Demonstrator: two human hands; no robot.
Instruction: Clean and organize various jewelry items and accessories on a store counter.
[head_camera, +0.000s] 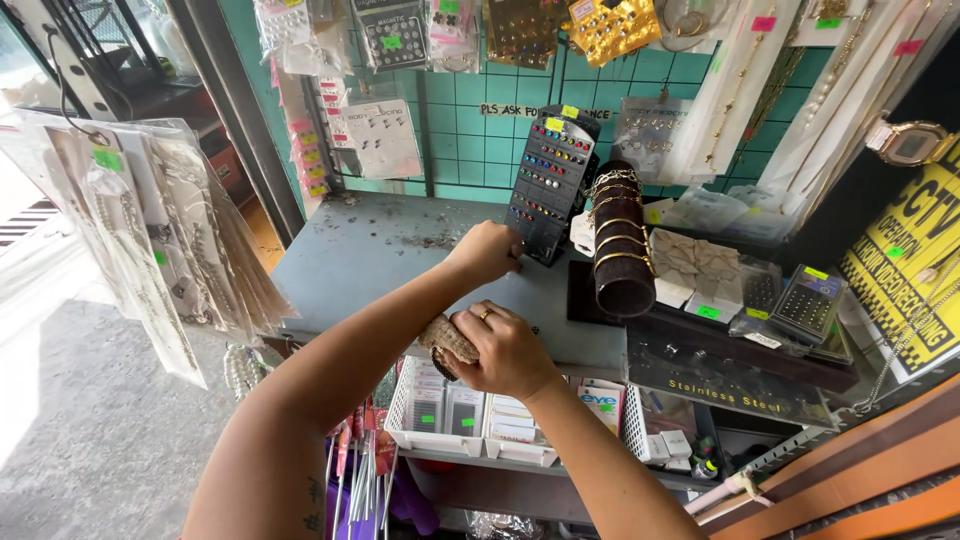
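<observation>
My left hand (487, 250) reaches forward and grips the lower left edge of a black stand of coloured ear studs (548, 180) that stands tilted on a grey shelf (360, 260). My right hand (505, 350), a ring on one finger, is closed around a crumpled brownish cloth (443, 338) at the shelf's front edge. Just right of the stud stand is a dark cylinder (622, 245) ringed with gold and silver bracelets.
Dust and debris lie at the shelf's back. Bagged necklaces (150, 230) hang at the left. White baskets of small packets (470, 410) sit below the shelf. Trays of studs (800, 305) and boxed jewellery fill the right. Carded jewellery hangs on the teal grid wall (470, 120).
</observation>
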